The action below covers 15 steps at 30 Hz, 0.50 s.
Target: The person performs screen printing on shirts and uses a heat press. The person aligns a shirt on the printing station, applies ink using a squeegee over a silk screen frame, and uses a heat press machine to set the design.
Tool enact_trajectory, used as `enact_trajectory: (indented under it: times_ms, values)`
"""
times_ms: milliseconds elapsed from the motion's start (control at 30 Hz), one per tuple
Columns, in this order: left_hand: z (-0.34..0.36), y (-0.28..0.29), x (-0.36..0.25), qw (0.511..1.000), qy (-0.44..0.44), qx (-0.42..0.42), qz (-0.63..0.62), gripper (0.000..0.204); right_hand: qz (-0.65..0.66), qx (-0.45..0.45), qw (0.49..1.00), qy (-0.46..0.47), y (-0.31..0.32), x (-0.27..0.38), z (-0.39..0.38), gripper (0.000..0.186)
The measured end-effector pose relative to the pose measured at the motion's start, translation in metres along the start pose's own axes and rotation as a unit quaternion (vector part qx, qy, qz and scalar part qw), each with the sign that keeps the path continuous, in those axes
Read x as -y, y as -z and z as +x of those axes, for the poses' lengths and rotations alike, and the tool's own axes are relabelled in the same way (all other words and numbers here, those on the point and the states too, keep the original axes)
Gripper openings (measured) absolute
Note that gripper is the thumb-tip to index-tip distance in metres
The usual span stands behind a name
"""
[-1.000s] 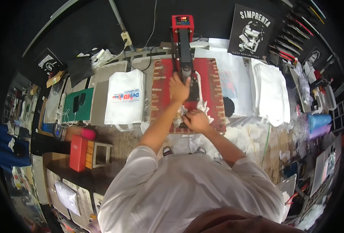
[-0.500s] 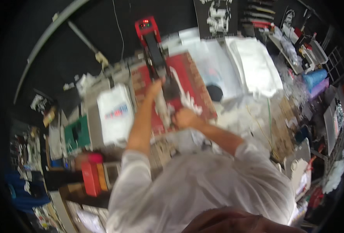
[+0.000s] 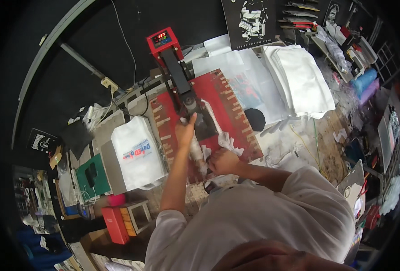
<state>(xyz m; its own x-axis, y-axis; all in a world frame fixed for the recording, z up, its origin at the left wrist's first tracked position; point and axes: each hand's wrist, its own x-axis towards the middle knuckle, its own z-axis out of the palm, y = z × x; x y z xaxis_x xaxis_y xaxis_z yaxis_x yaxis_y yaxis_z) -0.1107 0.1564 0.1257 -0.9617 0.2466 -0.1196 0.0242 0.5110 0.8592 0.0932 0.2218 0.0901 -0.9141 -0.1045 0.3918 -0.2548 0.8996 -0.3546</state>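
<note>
A red heat press (image 3: 238, 122) stands before me, with a dark arm and a red control box (image 3: 160, 39) at its far end. Over its red top runs a thick lever handle (image 3: 195, 147) wrapped in pale material. My left hand (image 3: 184, 132) is closed at the handle's upper part, thumb pointing away from me. My right hand (image 3: 223, 161) is closed at the handle's near end; its fingers are partly hidden. Just beyond the right hand, a second white-wrapped bar (image 3: 211, 117) ends in ragged white material (image 3: 228, 141).
Left of the press lies a stack of white printed bags (image 3: 139, 156), beside a green mat (image 3: 93, 176). White sheets (image 3: 243, 67) and a white fabric stack (image 3: 297, 83) are at the right. A black round piece (image 3: 255, 119) sits near the press's right edge.
My view has shifted, and the press and both hands appear lower in it. Both hands stay near the handle; the picture is sharper than the earlier blurred one.
</note>
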Motion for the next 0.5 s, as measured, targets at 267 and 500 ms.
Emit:
enact_trajectory:
  times_ms: [267, 500]
  values:
    - [-0.001, -0.003, -0.036, 0.998, 0.004, 0.043, 0.034, 0.075, -0.047, -0.019, 0.998, -0.025, -0.007, -0.017, 0.0, 0.028]
    - [0.029, 0.011, -0.012, 0.924, -0.006, 0.062, 0.376, 0.086, 0.066, 0.108, 0.992, -0.004, 0.016, 0.018, 0.003, 0.024]
